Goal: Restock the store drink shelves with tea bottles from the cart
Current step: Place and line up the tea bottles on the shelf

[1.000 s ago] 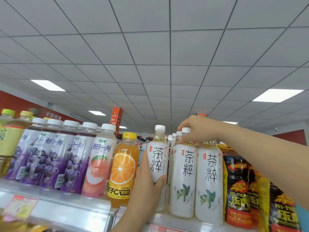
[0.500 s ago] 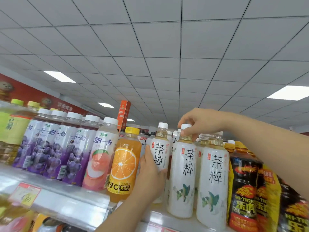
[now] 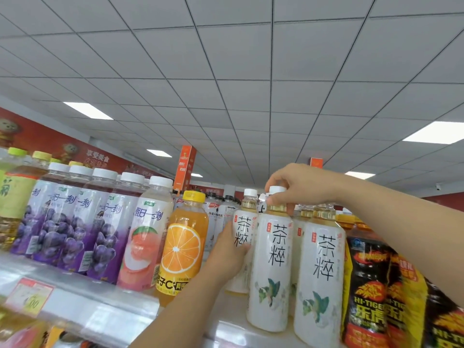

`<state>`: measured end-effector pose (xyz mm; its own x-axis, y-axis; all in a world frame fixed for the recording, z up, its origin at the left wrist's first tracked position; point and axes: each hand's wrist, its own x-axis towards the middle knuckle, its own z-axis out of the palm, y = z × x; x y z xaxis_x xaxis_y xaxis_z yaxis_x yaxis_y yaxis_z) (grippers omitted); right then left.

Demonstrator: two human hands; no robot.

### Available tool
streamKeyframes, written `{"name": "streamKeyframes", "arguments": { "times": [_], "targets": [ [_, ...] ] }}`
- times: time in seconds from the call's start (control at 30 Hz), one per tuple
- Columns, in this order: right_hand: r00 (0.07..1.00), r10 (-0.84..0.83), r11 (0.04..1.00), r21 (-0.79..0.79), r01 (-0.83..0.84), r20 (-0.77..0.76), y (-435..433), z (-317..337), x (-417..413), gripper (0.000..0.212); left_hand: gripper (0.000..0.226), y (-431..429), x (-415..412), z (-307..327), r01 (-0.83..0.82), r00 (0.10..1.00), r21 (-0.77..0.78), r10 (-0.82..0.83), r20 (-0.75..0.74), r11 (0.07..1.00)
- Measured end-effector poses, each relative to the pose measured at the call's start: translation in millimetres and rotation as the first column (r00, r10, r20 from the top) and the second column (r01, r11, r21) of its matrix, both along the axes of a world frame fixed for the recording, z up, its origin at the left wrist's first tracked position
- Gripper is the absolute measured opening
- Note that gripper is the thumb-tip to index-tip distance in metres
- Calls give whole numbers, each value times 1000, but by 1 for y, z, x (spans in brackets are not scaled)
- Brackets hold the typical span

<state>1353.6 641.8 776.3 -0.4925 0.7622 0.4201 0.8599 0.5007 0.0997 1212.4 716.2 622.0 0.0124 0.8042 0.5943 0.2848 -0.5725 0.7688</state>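
Shelf stuff, looking up at it: both hands are busy at the white tea bottles. The left hand comes up from 6 o'clock and is wrapped round the body of the back tea bottle, thumb lying across its label. The right hand reaches in from 3 o'clock and pinches the white cap of the front tea bottle from above, fingers curled down over the neck. That one stands upright on the shelf, at 3 o'clock of the back one and a bit nearer the camera. A third tea bottle stands right beside it at its 3 o'clock, with more of the same tucked behind.

At 9 o'clock of the left hand there's an orange drink bottle, then a peach bottle, then a row of grape bottles. Black and yellow Hi-Tiger bottles fill the far 3 o'clock end. A price tag sits on the shelf's front rail at 8 o'clock.
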Motion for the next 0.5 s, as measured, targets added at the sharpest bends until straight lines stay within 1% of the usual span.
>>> {"name": "streamKeyframes", "arguments": {
  "times": [0.03, 0.1, 0.17, 0.2, 0.23, 0.27, 0.33, 0.4, 0.5],
  "targets": [
    [999, 27, 1000, 5, -27, -31, -1, 0, -2, 25, 38, -12, 0, 0, 9, 999, 55, -12, 50, 998],
    [995, 78, 997, 24, -77, -67, -1, 0, -10, 24, 30, -35, -1, -3, 22, 989, 215, -52, 137, 976],
    [992, 98, 995, 29, -96, -77, 3, 0, -22, 23, 40, -52, -2, -9, 12, 979, 324, -78, 190, 946],
    [992, 98, 995, 28, -96, -76, 5, 0, -29, 23, 44, -56, -3, -12, -6, 983, 372, -63, 174, 928],
    [993, 98, 995, 27, -97, -72, 9, -1, -35, 23, 42, -56, -5, -14, -32, 991, 403, -25, 135, 915],
    [993, 98, 995, 27, -96, -72, 14, -1, -40, 23, 43, -55, -6, -15, -63, 996, 414, 30, 84, 908],
    [993, 84, 996, 17, -83, -78, 25, -4, -47, 23, 63, -50, -7, -17, -110, 992, 429, 124, -5, 897],
    [995, 67, 998, -1, -67, -72, 32, -2, -49, 22, 81, -44, -10, -17, -97, 989, 400, 132, -60, 911],
    [994, 35, 999, -30, -38, -101, 34, 13, -44, 37, 88, -33, -11, -20, -71, 993, 318, 98, -69, 945]
  ]
}}
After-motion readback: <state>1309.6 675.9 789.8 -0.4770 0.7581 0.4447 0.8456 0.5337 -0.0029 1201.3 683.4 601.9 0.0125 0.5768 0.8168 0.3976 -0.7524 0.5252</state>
